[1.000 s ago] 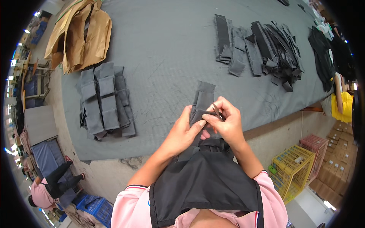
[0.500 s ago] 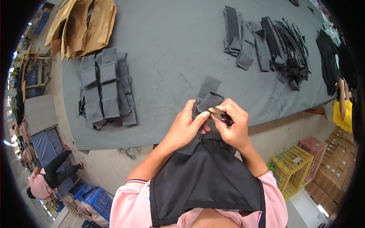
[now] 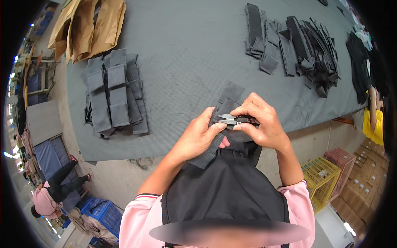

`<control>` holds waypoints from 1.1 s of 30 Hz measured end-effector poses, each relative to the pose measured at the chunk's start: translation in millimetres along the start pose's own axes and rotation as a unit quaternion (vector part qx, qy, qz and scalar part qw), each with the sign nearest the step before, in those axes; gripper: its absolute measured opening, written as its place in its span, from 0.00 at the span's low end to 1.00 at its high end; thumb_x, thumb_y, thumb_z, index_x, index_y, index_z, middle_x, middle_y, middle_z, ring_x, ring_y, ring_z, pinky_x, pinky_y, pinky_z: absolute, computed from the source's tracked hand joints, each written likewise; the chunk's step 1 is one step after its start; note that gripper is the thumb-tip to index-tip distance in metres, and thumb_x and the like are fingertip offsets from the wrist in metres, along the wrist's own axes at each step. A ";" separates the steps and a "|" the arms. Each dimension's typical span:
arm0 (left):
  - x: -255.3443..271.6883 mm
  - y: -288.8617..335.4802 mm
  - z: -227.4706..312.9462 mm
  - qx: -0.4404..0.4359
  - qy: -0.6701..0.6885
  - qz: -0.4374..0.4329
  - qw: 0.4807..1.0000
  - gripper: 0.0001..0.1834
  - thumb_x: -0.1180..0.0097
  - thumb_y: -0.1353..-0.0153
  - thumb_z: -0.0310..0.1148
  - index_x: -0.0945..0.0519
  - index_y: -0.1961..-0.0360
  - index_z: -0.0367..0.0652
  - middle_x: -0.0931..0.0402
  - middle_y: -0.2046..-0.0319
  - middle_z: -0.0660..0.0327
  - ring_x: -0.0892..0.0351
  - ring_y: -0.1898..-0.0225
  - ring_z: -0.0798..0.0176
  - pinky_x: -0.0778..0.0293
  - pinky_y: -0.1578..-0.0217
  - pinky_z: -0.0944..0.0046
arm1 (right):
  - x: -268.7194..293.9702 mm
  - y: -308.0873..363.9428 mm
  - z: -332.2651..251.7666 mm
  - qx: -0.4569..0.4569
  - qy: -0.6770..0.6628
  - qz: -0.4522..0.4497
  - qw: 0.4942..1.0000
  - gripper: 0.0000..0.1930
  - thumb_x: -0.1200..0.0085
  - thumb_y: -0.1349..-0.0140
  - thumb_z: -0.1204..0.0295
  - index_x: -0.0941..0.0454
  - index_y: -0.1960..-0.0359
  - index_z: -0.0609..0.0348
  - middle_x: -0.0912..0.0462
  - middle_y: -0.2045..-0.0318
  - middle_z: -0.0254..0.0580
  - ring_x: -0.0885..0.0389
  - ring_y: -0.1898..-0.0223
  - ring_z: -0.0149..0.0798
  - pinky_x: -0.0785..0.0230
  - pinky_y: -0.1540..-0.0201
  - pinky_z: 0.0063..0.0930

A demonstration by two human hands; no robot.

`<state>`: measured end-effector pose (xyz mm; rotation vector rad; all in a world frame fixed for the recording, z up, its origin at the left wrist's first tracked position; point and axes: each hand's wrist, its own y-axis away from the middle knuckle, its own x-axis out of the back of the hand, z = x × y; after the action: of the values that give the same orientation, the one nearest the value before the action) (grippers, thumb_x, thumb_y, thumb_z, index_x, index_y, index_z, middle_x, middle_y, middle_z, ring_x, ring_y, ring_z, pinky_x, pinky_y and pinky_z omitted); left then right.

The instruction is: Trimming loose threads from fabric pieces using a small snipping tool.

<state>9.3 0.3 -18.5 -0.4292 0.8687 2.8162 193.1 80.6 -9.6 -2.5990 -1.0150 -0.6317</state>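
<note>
My left hand (image 3: 201, 134) is closed on a dark grey fabric strip (image 3: 231, 91), its thumb pressing the cloth. One end of the strip points away over the table, and the other hangs down toward my apron (image 3: 225, 186). In my right hand (image 3: 261, 120) is a pair of black-handled thread snips (image 3: 234, 119), held between thumb and fingers. The pointed metal blades lie across the strip, close to my left thumb tip. Part of the left fingers is hidden under the fabric.
Stacked folded grey strips (image 3: 120, 95) lie on the cloth-covered table (image 3: 178, 41) at left, beside brown paper (image 3: 95, 29). More dark strips (image 3: 314, 53) are heaped at far right. Loose threads litter the tabletop. Yellow crate (image 3: 320, 177) stands at right; other people are at both sides.
The snips have swung from pointing at the strip's edge to lying across it, blades now in plain sight. My right hand has shifted right, and the strip's lower end now shows.
</note>
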 end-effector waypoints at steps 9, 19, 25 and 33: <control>4.1 4.1 6.4 0.013 -0.068 -0.061 0.996 0.13 0.54 0.35 0.30 0.35 0.54 0.31 0.21 0.68 0.53 0.20 0.75 0.67 0.24 0.73 0.67 | 13.3 -12.0 -2.9 0.062 0.065 -0.085 0.992 0.14 0.36 0.59 0.72 0.22 0.67 0.56 0.31 0.74 0.36 0.28 0.76 0.40 0.37 0.76 0.31; 6.8 4.7 6.9 0.038 0.005 -0.123 0.992 0.13 0.56 0.34 0.26 0.35 0.50 0.33 0.21 0.65 0.55 0.21 0.74 0.70 0.24 0.71 0.71 | 11.9 -3.6 3.2 0.143 0.098 -0.048 0.984 0.13 0.36 0.59 0.72 0.20 0.68 0.56 0.31 0.77 0.35 0.28 0.77 0.39 0.36 0.75 0.31; 3.5 3.7 9.0 0.035 -0.106 -0.038 0.993 0.18 0.50 0.36 0.31 0.34 0.49 0.33 0.20 0.70 0.56 0.20 0.76 0.69 0.24 0.75 0.70 | 6.6 6.9 8.1 0.076 0.042 -0.003 0.996 0.14 0.36 0.59 0.75 0.19 0.66 0.57 0.30 0.77 0.35 0.30 0.79 0.35 0.38 0.77 0.27; 0.9 3.3 -7.2 -0.081 -0.363 0.109 0.922 0.27 0.43 0.42 0.39 0.34 0.49 0.30 0.24 0.79 0.44 0.22 0.74 0.41 0.26 0.72 0.50 | -3.7 8.1 3.8 0.023 0.030 0.015 0.999 0.14 0.35 0.59 0.76 0.20 0.67 0.58 0.32 0.77 0.35 0.33 0.79 0.34 0.40 0.78 0.26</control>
<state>9.3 -6.5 -22.7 0.7083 0.5360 2.8748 197.4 74.2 -15.5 -2.5354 -0.9600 -0.6670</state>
